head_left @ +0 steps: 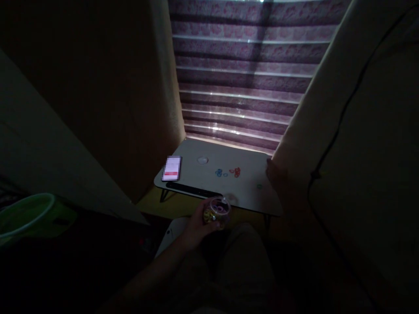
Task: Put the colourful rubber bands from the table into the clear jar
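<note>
My left hand (pixel 199 222) is wrapped round a clear round jar (pixel 218 211) with yellow and purple bits inside, just off the front edge of a low white table (pixel 245 196). My right hand (pixel 276 172) is a dark shape at the table's right edge; its fingers are too dim to make out. On the tabletop lie a cluster of small blue rings (pixel 219 173), a cluster of red rings (pixel 237 172) and one small greenish ring (pixel 259 186). A clear round lid (pixel 202 160) rests behind them to the left.
A lit phone (pixel 172 168) lies at the table's left end, near a dark slot (pixel 193 190) along the front edge. Behind is a purple curtain (pixel 238 65). A green tub (pixel 36 216) stands at far left; a dark cable (pixel 342 117) hangs along the right wall.
</note>
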The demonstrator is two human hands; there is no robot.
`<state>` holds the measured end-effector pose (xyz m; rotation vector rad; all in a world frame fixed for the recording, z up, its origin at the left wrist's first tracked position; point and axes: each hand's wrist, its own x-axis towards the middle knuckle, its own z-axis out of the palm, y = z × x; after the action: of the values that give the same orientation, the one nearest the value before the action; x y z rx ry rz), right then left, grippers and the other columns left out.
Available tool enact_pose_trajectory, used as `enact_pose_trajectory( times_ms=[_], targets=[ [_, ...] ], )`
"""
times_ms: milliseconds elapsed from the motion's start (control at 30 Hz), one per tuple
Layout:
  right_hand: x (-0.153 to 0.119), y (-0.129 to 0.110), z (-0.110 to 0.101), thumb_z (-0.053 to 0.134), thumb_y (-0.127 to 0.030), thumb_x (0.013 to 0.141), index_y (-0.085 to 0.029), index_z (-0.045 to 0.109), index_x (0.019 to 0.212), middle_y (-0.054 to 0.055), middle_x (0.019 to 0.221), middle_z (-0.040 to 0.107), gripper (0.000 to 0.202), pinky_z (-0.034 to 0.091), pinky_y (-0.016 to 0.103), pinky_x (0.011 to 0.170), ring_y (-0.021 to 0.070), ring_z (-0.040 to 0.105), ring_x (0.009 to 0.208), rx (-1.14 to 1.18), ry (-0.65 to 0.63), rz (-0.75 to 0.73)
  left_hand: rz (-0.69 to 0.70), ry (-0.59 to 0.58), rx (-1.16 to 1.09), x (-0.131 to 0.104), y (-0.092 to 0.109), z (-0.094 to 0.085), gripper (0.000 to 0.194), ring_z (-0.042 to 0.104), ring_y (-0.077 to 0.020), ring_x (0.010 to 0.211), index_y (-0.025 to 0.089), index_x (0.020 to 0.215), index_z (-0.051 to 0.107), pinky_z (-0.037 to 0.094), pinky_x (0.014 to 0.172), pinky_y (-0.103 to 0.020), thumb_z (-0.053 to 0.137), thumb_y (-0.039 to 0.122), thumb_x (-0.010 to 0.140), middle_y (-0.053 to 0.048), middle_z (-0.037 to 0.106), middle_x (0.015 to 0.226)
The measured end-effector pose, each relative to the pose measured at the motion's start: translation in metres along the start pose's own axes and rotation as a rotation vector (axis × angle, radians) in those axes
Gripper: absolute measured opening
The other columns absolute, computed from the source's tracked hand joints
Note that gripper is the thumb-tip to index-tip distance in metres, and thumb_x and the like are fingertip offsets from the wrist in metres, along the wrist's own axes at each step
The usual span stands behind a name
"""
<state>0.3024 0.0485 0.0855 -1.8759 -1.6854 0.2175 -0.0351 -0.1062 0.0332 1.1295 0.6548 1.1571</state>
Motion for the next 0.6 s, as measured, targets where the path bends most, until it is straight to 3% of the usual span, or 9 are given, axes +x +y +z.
enact_pose_trajectory(
  times_ms=[67, 200, 367, 500, 600],
  targets=[
    [0.001, 0.004, 0.003, 0.062, -0.04, 0.096, -0.014, 0.064, 0.118, 0.008, 0.12, 0.065, 0.035, 0.056, 0.04, 0.087, 0.0248, 0.065, 0.102, -0.041, -0.087, -0.027, 0.003, -0.015, 0.0, 0.001, -0.003, 0.004, 0.079, 0.057, -0.0321, 0.124, 0.019, 0.135, 0.052, 0.043, 0.105, -0.043, 0.089, 0.038, 0.067, -0.015, 0.061, 0.133],
    [-0.011, 0.017, 0.007, 0.07, -0.031, 0.083, -0.015, 0.07, 0.091, 0.005, 0.085, 0.071, 0.017, 0.047, 0.026, 0.064, 0.0164, 0.062, 0.071, -0.118, -0.247, -0.08, 0.016, -0.02, 0.006, -0.001, -0.005, 0.006, 0.078, 0.058, -0.0312, 0.121, 0.02, 0.134, 0.053, 0.044, 0.103, -0.043, 0.089, 0.038, 0.067, -0.014, 0.062, 0.131],
    [-0.03, 0.025, 0.013, 0.063, -0.018, 0.082, -0.019, 0.071, 0.092, 0.004, 0.079, 0.072, 0.013, 0.042, 0.025, 0.062, 0.0156, 0.061, 0.067, -0.18, -0.309, -0.129, 0.01, -0.001, 0.009, -0.004, -0.008, 0.004, 0.075, 0.059, -0.0314, 0.12, 0.02, 0.132, 0.057, 0.045, 0.103, -0.043, 0.089, 0.038, 0.067, -0.013, 0.063, 0.129],
    [-0.032, 0.01, 0.017, 0.058, -0.015, 0.084, -0.015, 0.071, 0.084, 0.009, 0.085, 0.073, 0.013, 0.042, 0.027, 0.066, 0.0176, 0.062, 0.074, -0.215, -0.3, -0.164, -0.002, 0.018, 0.023, -0.002, -0.008, 0.006, 0.075, 0.059, -0.0316, 0.12, 0.02, 0.132, 0.056, 0.045, 0.104, -0.044, 0.089, 0.036, 0.067, -0.013, 0.064, 0.128],
    [-0.032, -0.019, 0.012, 0.059, -0.021, 0.087, -0.015, 0.071, 0.084, 0.008, 0.087, 0.073, 0.014, 0.042, 0.026, 0.067, 0.0164, 0.062, 0.075, -0.187, -0.313, -0.214, 0.01, 0.019, 0.026, 0.001, -0.008, 0.007, 0.076, 0.059, -0.0319, 0.12, 0.02, 0.131, 0.056, 0.044, 0.104, -0.045, 0.09, 0.037, 0.066, -0.013, 0.063, 0.129]
  ],
)
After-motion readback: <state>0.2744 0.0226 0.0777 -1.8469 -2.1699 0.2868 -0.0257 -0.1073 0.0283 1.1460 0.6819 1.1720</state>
